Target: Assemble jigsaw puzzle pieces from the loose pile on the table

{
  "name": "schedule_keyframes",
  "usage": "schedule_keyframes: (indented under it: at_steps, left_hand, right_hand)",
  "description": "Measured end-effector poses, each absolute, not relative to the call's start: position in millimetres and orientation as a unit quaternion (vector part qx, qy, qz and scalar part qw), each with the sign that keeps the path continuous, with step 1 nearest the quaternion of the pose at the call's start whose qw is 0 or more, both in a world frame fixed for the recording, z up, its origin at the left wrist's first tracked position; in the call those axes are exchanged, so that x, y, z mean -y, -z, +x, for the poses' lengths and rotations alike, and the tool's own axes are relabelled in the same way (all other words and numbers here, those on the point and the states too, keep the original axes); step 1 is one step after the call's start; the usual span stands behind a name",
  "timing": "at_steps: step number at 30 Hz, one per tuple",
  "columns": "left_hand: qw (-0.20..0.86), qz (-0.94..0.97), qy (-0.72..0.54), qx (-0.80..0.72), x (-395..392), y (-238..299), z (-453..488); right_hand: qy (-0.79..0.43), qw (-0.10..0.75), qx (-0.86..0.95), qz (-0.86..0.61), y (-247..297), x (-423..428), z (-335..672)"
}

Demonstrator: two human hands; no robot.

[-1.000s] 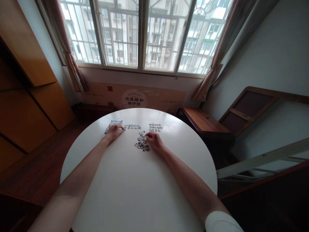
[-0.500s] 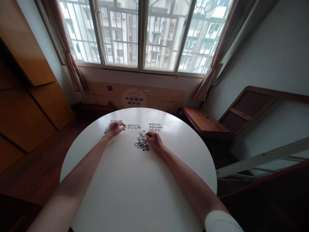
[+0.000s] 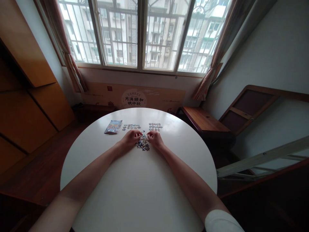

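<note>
A heap of small coloured jigsaw pieces [image 3: 143, 144] lies near the far middle of a round white table [image 3: 137, 190]. My left hand [image 3: 130, 138] rests at the heap's left edge with fingers curled in a pinch. At the heap's right edge my right hand [image 3: 155, 139] has its fingertips pinched together too. What either pinch holds is too small to see. Two joined patches of pieces lie beyond the hands: a left patch [image 3: 131, 127] and a right patch [image 3: 155, 126]. A small printed picture bag [image 3: 113, 126] lies flat to the left.
Behind the table are a barred window [image 3: 142, 32] with curtains and a cardboard panel with printing [image 3: 134, 97]. A wooden bench [image 3: 201, 120] stands to the right, wooden cabinets [image 3: 29, 96] to the left. A framed board [image 3: 251, 106] leans on the right wall.
My left hand left the picture bag and the left patch and moved right to the loose heap. My right hand stayed at the heap's right edge, shifting slightly.
</note>
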State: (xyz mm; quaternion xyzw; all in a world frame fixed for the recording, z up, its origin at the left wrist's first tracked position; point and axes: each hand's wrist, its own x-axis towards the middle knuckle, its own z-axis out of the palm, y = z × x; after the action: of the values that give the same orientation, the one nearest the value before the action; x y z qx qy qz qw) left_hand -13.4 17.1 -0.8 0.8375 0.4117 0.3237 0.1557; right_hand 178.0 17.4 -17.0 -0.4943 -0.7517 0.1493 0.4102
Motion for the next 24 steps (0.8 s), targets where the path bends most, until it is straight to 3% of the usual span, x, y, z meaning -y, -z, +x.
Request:
schedule_keyframes:
  at_steps: [24]
  left_hand:
    - [0.14, 0.831, -0.303, -0.445, -14.0, 4.2, -13.6]
  right_hand:
    - [-0.145, 0.364, 0.788, -0.475, 9.8, -10.9, 179.4]
